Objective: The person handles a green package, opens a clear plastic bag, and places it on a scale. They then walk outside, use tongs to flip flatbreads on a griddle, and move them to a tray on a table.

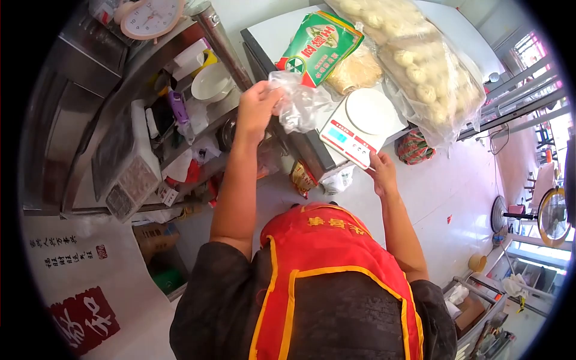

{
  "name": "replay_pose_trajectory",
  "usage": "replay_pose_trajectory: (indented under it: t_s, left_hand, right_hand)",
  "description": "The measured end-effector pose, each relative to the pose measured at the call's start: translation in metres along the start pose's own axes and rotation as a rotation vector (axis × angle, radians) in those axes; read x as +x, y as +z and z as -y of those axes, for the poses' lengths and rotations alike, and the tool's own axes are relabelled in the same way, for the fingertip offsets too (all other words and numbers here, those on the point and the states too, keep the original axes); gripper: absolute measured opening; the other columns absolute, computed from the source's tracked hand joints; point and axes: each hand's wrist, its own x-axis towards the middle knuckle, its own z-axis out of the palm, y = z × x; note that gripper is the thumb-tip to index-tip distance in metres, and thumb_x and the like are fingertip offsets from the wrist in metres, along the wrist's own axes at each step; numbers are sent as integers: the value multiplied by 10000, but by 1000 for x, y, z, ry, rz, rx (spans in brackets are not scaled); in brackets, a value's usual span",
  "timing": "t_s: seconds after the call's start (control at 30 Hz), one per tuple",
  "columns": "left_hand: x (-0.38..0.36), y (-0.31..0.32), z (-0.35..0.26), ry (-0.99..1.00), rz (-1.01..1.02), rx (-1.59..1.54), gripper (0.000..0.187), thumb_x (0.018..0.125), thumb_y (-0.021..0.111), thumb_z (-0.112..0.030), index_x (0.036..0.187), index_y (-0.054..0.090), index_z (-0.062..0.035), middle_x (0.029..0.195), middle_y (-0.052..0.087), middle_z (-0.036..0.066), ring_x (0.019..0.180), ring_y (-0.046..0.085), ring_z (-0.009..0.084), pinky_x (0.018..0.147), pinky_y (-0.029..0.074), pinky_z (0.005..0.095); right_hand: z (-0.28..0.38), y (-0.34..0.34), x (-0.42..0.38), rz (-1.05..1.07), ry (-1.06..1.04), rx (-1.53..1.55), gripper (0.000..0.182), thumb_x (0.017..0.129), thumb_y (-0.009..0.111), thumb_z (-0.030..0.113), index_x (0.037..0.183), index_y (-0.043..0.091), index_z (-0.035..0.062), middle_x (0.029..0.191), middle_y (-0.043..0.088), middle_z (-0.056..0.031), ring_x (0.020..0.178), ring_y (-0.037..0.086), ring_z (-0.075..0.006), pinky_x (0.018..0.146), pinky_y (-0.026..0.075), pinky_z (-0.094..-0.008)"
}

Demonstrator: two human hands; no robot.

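A clear plastic bag (300, 105) hangs crumpled from my left hand (258, 111), whose fingers are pinched on its edge. My right hand (383, 173) holds the lower right corner of a white kitchen scale (351, 143) with a red-edged panel and a lit blue display. The scale's round plate (370, 112) bears nothing. Behind the bag lies a green and red packet (322, 48), with a clear bag of tan, powdery-looking contents (355, 69) beside it. Large clear bags of pale round dough pieces (426, 75) lie on the right of the table (273, 29).
Shelves at the left hold a white bowl (212, 82), a purple bottle (177, 107) and a pink clock (151, 18). Under the table's edge are a red and yellow packet (303, 179) and a white bag (339, 180). A fan (553, 217) stands far right.
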Motion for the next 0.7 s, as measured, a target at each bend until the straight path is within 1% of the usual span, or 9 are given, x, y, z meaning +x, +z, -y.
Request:
replay_pose_trajectory:
  t_s: [0.1, 0.2, 0.3, 0.37, 0.43, 0.53, 0.63, 0.7]
  left_hand:
    - [-11, -12, 3, 6, -35, -13, 143, 851, 585, -90, 929, 579, 30, 809, 627, 39, 672, 567, 70, 564, 428, 208]
    - [-22, -17, 5, -7, -63, -29, 141, 850, 583, -97, 912, 574, 30, 803, 622, 36, 674, 560, 67, 569, 425, 209]
    - [-28, -20, 7, -28, -90, -34, 146, 846, 580, -103, 909, 574, 28, 806, 624, 35, 676, 559, 67, 579, 428, 213]
    - [-35, -20, 7, -43, -123, -13, 149, 843, 580, -109, 909, 576, 24, 809, 625, 32, 677, 560, 66, 584, 432, 216]
    - [-42, -19, 4, -53, -177, 23, 150, 839, 583, -116, 908, 578, 18, 810, 627, 29, 677, 560, 63, 587, 436, 219]
    - [-54, -33, 13, -81, -190, 89, 120, 846, 582, -109, 884, 576, 4, 784, 614, 12, 660, 548, 56, 575, 430, 224]
    - [-67, -36, 7, -90, -277, 68, 111, 855, 595, -115, 917, 589, -23, 793, 598, -11, 669, 520, 43, 599, 404, 194]
    - [-72, -44, 10, -76, -323, 69, 80, 854, 587, -92, 860, 569, -14, 742, 580, -16, 635, 502, 37, 562, 394, 203]
  right_hand:
    - [-7, 0, 9, -132, -38, 42, 375, 869, 600, 215, 1139, 467, -9, 1033, 524, -93, 939, 517, -172, 783, 450, -335]
    - [11, 3, 14, -371, -532, -306, 371, 865, 594, 223, 1135, 483, -6, 1030, 553, -109, 977, 521, -201, 827, 432, -364]
    - [69, 20, 32, -304, -934, -789, 352, 849, 591, 208, 1113, 507, -9, 1020, 593, -150, 973, 543, -269, 841, 424, -390]
    - [101, 35, 63, -217, -921, -922, 383, 820, 604, 218, 1108, 510, -16, 957, 622, -204, 904, 567, -348, 819, 435, -412]
    - [121, 49, 109, -249, -747, -985, 365, 796, 614, 227, 1043, 558, -34, 878, 642, -221, 853, 601, -375, 794, 455, -428]
    - [135, 58, 185, -95, -465, -1276, 351, 749, 632, 235, 938, 614, -61, 887, 640, -251, 843, 621, -383, 774, 472, -429]
    - [122, 66, 235, 38, -465, -1037, 196, 679, 662, 142, 676, 631, -52, 635, 615, -157, 580, 602, -236, 540, 449, -368]
    - [120, 77, 249, 12, -479, -1095, 206, 665, 667, 139, 711, 642, -60, 636, 610, -146, 580, 586, -202, 534, 446, -345]
